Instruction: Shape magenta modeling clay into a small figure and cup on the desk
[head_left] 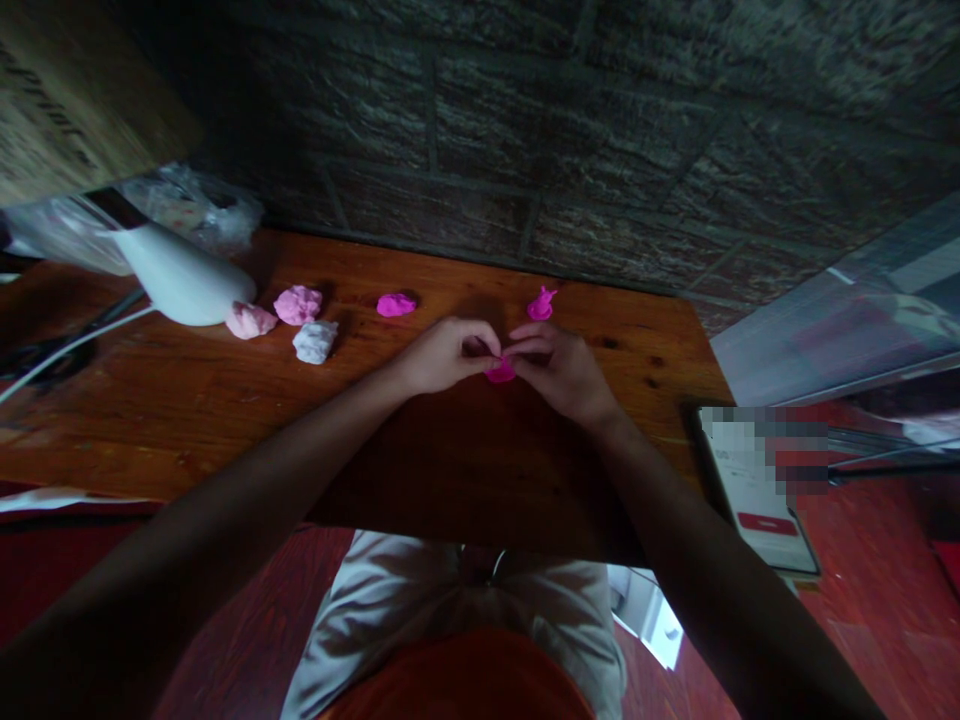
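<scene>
Both hands meet over the wooden table [225, 400], pinching one small piece of bright pink modelling clay [500, 371]. My left hand [452, 355] has thumb and forefinger closed on its left side. Opposite, my right hand [559, 368] grips the same piece between its fingertips, which partly cover it. Just beyond my right hand stands a small pink clay figure [540, 303] with thin points on top. A loose lump of the same bright pink clay [395, 304] lies to the left, beyond my left hand.
Farther left sit two pale pink clay lumps [298, 304] and a whitish lump [315, 342], near a white lamp base [187, 275] with a cable. A stone-patterned wall [480, 150] bounds the back. A phone or tablet [754, 490] lies at the right edge.
</scene>
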